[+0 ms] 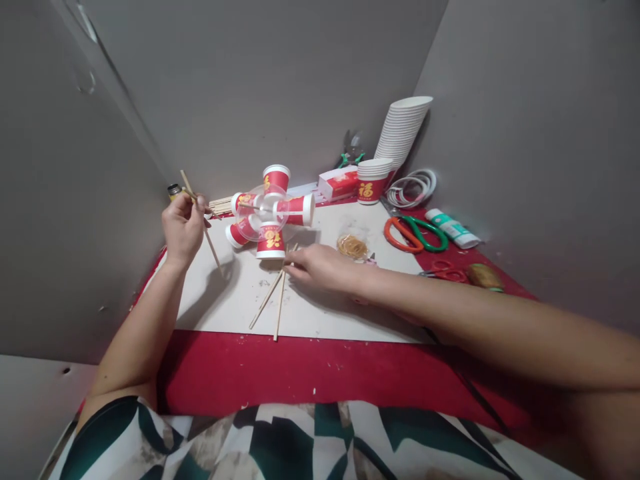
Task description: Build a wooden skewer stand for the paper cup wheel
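My left hand point(183, 227) is raised above the white board point(340, 313), fingers pinched round a thin wooden stick point(213, 250) that slants down to the right. My right hand point(320, 267) lies low on the board, its fingertips closed on the upper ends of two wooden sticks point(273, 303) lying there. Just beyond both hands stands a wheel of several red paper cups point(271, 240) fixed round a clear plastic disc point(263, 212).
A red cloth point(300, 373) covers the table under the board. At the back right are stacked paper cups point(400, 130), a red box point(340, 183), white wire coils point(415, 187), orange and green scissors point(415, 233), a glue tube point(453, 227), rubber bands point(353, 247). Grey walls close in on three sides.
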`<action>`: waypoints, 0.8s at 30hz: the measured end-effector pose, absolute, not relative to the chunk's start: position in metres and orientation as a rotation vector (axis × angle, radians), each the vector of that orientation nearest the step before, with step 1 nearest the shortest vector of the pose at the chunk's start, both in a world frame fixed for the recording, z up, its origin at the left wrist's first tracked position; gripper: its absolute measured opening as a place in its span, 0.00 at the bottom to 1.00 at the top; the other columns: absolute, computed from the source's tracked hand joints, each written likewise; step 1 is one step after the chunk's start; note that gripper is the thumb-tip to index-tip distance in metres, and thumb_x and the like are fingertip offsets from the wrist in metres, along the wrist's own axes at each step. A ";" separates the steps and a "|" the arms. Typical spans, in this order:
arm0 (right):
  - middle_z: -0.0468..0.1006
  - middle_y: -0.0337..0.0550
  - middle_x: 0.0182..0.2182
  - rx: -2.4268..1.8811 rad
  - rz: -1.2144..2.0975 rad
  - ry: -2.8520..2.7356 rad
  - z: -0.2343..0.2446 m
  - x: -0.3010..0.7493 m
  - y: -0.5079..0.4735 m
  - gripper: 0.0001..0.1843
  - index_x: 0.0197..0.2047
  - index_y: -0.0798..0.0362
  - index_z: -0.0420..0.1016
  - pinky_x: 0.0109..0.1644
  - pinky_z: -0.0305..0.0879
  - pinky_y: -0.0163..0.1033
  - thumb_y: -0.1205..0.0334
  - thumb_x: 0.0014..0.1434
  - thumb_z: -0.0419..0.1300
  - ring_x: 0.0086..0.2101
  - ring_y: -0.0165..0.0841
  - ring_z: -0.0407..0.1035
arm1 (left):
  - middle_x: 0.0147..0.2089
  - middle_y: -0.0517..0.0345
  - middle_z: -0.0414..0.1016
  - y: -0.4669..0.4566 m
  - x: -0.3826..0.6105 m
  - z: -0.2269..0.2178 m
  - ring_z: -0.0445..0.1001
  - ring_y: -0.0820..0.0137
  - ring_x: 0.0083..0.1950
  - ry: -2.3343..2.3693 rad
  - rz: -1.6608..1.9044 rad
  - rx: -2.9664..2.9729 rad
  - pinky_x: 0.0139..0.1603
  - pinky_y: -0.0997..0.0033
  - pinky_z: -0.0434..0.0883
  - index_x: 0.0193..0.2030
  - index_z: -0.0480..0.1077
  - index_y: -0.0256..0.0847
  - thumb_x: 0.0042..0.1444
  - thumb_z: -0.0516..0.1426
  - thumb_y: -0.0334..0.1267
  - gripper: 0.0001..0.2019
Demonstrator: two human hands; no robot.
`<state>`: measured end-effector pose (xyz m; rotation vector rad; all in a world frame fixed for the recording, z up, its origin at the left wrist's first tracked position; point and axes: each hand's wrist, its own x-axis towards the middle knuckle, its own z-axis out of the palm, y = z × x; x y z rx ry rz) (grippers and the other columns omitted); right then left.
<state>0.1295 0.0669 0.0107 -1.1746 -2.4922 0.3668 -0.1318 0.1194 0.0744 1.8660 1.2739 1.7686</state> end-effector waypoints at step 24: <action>0.83 0.52 0.41 -1.342 0.182 -2.477 0.009 0.191 0.236 0.10 0.41 0.61 0.80 0.39 0.61 0.32 0.72 0.55 0.62 0.36 0.31 0.72 | 0.27 0.59 0.72 0.135 -0.145 0.046 0.69 0.76 0.23 1.297 1.779 1.783 0.20 0.78 0.67 0.35 0.71 0.37 0.57 0.60 0.41 0.08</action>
